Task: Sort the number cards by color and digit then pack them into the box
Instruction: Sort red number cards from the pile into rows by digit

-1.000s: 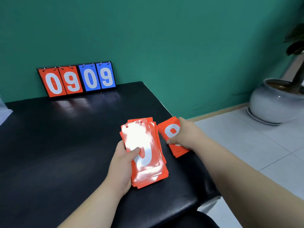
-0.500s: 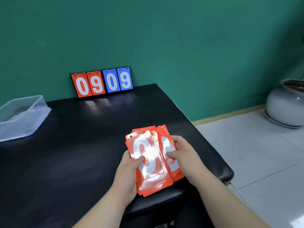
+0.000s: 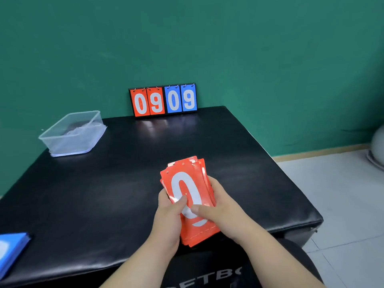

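A thick stack of red number cards [image 3: 188, 183], a white 0 on top, is held over the front of the black table [image 3: 104, 194]. My left hand [image 3: 169, 217] grips its left side, thumb on the top card. My right hand [image 3: 220, 213] holds the right side, thumb across the digit. A stack of blue cards [image 3: 11, 252] lies at the front left edge, partly out of view. The clear plastic box [image 3: 72, 134] sits at the back left.
A small scoreboard [image 3: 163, 100] showing red 0 9 and blue 0 9 leans against the green wall at the table's back. To the right are the table edge, a tiled floor and a grey pot [image 3: 377, 146].
The smaller red pile from my right hand has been joined with the left stack into one stack held by both hands. The view has swung left, showing the box and blue cards.
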